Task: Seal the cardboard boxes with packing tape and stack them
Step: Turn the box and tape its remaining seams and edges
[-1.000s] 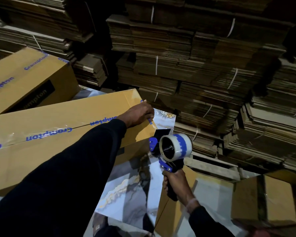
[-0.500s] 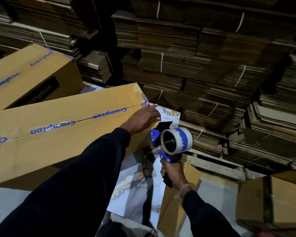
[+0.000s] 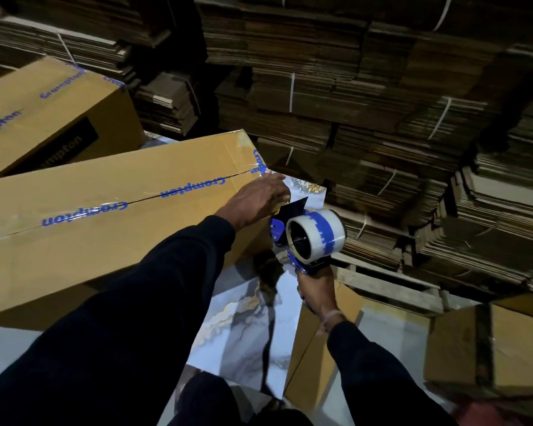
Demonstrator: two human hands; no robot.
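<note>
A long brown cardboard box (image 3: 111, 241) lies in front of me, with blue-printed clear tape (image 3: 136, 204) running along its top seam. My left hand (image 3: 256, 199) lies flat with straight fingers on the box's right end, at the tape's end by the corner. My right hand (image 3: 316, 292) grips the handle of a blue tape dispenser (image 3: 308, 238) carrying a roll of clear tape with a blue band. The dispenser hangs just right of the box's end, apart from it. A second taped box (image 3: 43, 115) lies behind at the far left.
Tall stacks of flattened, strapped cardboard (image 3: 366, 103) fill the back and right. A small taped box (image 3: 490, 348) sits at the lower right. A marbled sheet (image 3: 250, 327) and a flat cardboard piece (image 3: 314, 348) lie below the dispenser.
My left hand slid from the box's top corner to lie flat on its right end. The dispenser stayed beside the box end while the view shifted slightly.
</note>
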